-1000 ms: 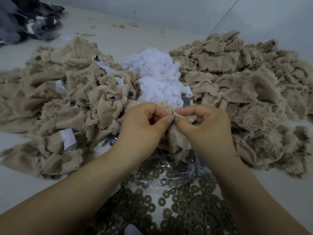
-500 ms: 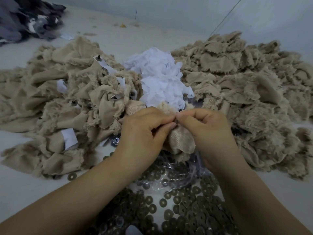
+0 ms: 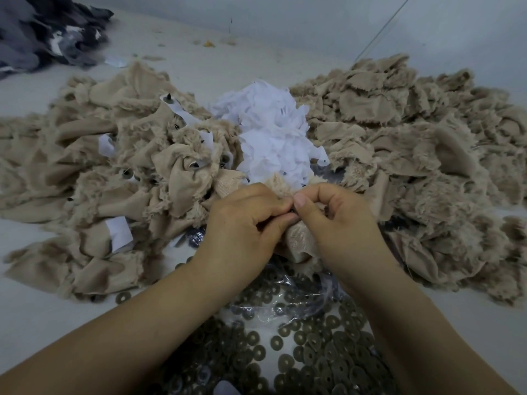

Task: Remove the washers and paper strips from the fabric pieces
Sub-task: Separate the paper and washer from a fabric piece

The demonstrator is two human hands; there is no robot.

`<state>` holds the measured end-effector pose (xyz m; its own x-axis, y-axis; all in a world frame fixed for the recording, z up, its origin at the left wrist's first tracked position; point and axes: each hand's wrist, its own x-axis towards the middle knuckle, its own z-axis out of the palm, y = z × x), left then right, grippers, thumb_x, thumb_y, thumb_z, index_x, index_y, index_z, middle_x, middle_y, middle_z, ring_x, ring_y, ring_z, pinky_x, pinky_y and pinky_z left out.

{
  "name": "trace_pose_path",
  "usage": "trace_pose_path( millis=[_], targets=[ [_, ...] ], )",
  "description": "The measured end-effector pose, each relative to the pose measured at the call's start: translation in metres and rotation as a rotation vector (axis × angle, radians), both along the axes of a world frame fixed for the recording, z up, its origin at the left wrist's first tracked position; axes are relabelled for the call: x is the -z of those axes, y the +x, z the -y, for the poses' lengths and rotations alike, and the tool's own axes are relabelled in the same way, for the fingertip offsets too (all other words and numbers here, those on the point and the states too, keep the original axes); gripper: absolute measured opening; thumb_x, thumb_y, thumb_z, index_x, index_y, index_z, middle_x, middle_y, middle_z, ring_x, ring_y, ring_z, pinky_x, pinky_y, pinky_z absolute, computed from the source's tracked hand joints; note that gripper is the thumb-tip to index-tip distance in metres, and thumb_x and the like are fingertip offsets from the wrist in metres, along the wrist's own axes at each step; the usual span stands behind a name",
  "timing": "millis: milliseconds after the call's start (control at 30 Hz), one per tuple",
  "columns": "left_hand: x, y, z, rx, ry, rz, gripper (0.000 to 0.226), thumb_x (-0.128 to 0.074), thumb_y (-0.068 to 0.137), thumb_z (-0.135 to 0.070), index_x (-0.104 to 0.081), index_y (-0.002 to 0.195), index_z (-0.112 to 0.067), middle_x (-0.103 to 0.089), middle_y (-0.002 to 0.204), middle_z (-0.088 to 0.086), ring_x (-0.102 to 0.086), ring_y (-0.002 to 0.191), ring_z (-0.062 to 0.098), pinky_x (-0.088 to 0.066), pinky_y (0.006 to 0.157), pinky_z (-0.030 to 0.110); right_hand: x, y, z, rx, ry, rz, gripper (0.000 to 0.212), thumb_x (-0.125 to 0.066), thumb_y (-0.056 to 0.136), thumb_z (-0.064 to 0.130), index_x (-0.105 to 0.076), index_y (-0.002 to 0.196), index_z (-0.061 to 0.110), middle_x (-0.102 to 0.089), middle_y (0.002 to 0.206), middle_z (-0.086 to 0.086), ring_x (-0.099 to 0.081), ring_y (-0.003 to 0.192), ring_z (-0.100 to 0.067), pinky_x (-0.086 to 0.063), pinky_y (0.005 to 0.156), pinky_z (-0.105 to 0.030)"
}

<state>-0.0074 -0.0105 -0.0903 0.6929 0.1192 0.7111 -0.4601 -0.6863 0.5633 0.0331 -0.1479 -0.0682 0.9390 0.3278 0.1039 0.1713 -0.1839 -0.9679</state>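
Head view: I read one fabric piece (image 3: 298, 238) held between both hands, directly above the spread of loose washers (image 3: 313, 357). The left hand (image 3: 242, 223) has its fingers (image 3: 273, 208) curled round the near edge of the piece, thumb pressed against it. The right hand (image 3: 339, 220) pinches the same spot from the other side; a small dark item sits between the two thumbs, too small to identify, probably the fastener holding a washer.

Status, as a judgement from the layout:
- Done: the right-hand fabric heap (image 3: 413, 143) shows no paper or metal, so I take it as processed. The white paper pile (image 3: 271, 132) at centre and the washers on clear plastic sheeting (image 3: 285, 303) near me are the removed parts.
- Left: the left-hand fabric heap (image 3: 114, 172) carries paper strips (image 3: 119, 233) and several pinned washers, so it is unprocessed. It looks comparable in bulk to the right heap; I estimate roughly half the work remains.

One stray washer (image 3: 123, 297) lies on the pale surface (image 3: 34, 303) beside the left heap. A dark fabric bundle (image 3: 42, 32) sits far left, well apart.
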Motion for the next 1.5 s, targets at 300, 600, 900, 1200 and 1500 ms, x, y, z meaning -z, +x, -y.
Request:
trace_pose_path(
  millis=[300, 600, 900, 1200, 1500],
  targets=[
    [0.005, 0.002, -0.002, 0.022, 0.068, 0.035, 0.005, -0.076, 0.081, -0.003, -0.075, 0.081, 0.002, -0.068, 0.074, 0.009, -0.061, 0.067, 0.012, -0.051, 0.067, 0.018, 0.003, 0.0, 0.001, -0.047, 0.091, -0.021, 0.032, -0.059, 0.098, 0.008, -0.072, 0.073, 0.022, -0.076, 0.077, 0.0, -0.072, 0.076, -0.01, -0.056, 0.07, -0.022],
    [0.01, 0.002, -0.001, 0.025, 0.029, 0.009, 0.007, -0.075, 0.082, -0.004, -0.076, 0.087, 0.002, -0.071, 0.077, 0.007, -0.065, 0.071, 0.011, -0.053, 0.072, 0.017, 0.012, 0.001, -0.002, 0.003, 0.111, -0.035, 0.025, -0.059, 0.098, 0.006, -0.071, 0.078, 0.017, -0.076, 0.077, 0.0, -0.072, 0.077, -0.01, -0.056, 0.07, -0.022],
    [0.002, -0.002, -0.008, 0.046, -0.407, -0.215, 0.015, -0.067, 0.085, -0.034, -0.07, 0.093, -0.021, -0.068, 0.085, -0.002, -0.066, 0.078, 0.016, -0.056, 0.07, 0.036, 0.004, 0.008, 0.002, 0.103, 0.321, -0.36, 0.018, -0.056, 0.101, 0.017, -0.071, 0.1, 0.008, -0.076, 0.096, -0.019, -0.073, 0.094, -0.035, -0.06, 0.085, -0.05],
    [-0.003, 0.004, -0.011, 0.158, -0.246, -0.287, 0.018, -0.07, 0.081, -0.023, -0.065, 0.077, -0.006, -0.06, 0.079, 0.002, -0.057, 0.073, 0.018, -0.046, 0.065, 0.027, 0.002, 0.011, 0.004, 0.022, 0.548, -0.637, 0.039, -0.056, 0.098, 0.016, -0.055, 0.13, -0.007, -0.065, 0.122, -0.031, -0.06, 0.12, -0.047, -0.046, 0.104, -0.059],
    [-0.011, 0.007, -0.017, 0.194, -0.515, -0.332, 0.022, -0.049, 0.094, -0.018, -0.051, 0.074, -0.011, -0.044, 0.054, -0.013, -0.039, 0.05, 0.002, -0.034, 0.05, 0.015, 0.007, 0.011, 0.002, 0.151, 0.473, -0.433, 0.045, -0.075, 0.079, 0.004, -0.058, 0.119, 0.014, -0.077, 0.103, -0.009, -0.075, 0.093, -0.022, -0.062, 0.081, -0.038]
  ],
)
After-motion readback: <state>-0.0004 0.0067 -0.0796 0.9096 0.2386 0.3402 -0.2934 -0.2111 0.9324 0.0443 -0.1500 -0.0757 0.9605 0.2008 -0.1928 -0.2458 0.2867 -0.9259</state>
